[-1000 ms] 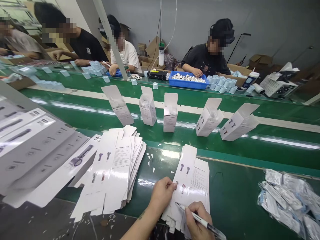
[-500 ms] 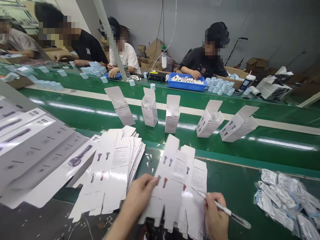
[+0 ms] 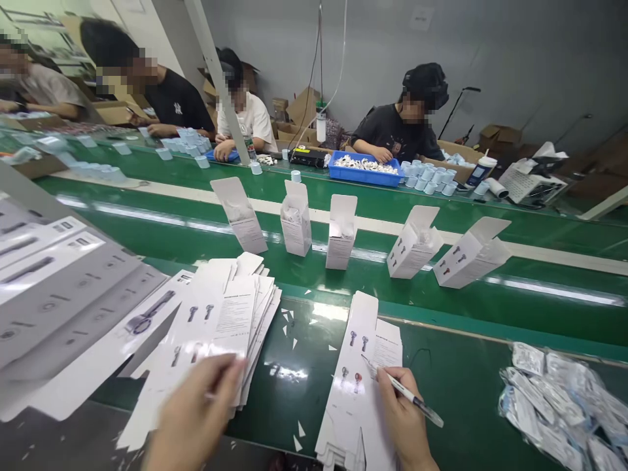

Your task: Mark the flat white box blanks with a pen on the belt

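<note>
Room, with clock positions read from the centre of view: a grey wall (image 3: 373,52) closes the far side, and four co-workers sit between 10 and 2 o'clock. Below spreads a smooth green worktop (image 3: 456,386), glossy enough to mirror strip lighting. Large printed card sleeves (image 3: 63,288) lean towards 9 o'clock. Flat cartons form two piles: a loose left pile (image 3: 235,311) at 8 o'clock and a narrower right pile (image 3: 346,412) near 5. Being thin, shiny card, each carton is probably light, springy and apt to slide on its neighbour; a long edge, pinched between thumb and finger, should be the safest hold, since the cut flaps could bend. Five open boxes (image 3: 340,254) stand across the centre; bagged parts (image 3: 554,399) lie at 4. The left hand (image 3: 199,409), blurred, is at the left pile, fingers curled near the thumb; whether they grip card cannot be told. The right hand (image 3: 405,415) pinches a pen (image 3: 405,391) over the right pile. Smallest, white triangular scraps (image 3: 301,429) dot the worktop.
</note>
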### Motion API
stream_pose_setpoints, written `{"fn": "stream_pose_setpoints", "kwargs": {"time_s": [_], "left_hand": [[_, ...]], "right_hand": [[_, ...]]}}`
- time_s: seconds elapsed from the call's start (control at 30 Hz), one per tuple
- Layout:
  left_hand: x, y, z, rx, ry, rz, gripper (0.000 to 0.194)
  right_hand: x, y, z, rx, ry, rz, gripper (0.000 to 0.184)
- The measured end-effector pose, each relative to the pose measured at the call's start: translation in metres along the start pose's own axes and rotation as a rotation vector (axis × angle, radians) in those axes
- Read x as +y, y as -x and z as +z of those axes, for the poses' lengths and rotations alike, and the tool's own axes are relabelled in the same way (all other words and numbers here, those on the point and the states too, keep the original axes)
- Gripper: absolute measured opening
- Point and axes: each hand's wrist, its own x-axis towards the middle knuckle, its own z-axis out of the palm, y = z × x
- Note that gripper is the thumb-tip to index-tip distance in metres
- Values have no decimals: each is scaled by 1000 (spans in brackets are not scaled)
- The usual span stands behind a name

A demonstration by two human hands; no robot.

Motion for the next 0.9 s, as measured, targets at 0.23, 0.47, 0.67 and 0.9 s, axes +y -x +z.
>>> {"fn": "stream_pose_setpoints", "kwargs": {"time_s": [0.23, 0.47, 0.67, 0.9], "left_hand": [[51, 27, 138, -484, 102, 24, 27], [47, 27, 152, -459, 124, -8, 20], [49, 26, 151, -478, 170, -58, 20], [47, 23, 155, -487, 228, -78, 21]], "right_hand": [[-2, -1, -3, 68, -1, -28, 43], [-5, 45, 6, 171, -58, -73, 42], [8, 62, 20, 75, 2, -188, 38], [21, 53, 14, 103, -33, -213, 25]]}}
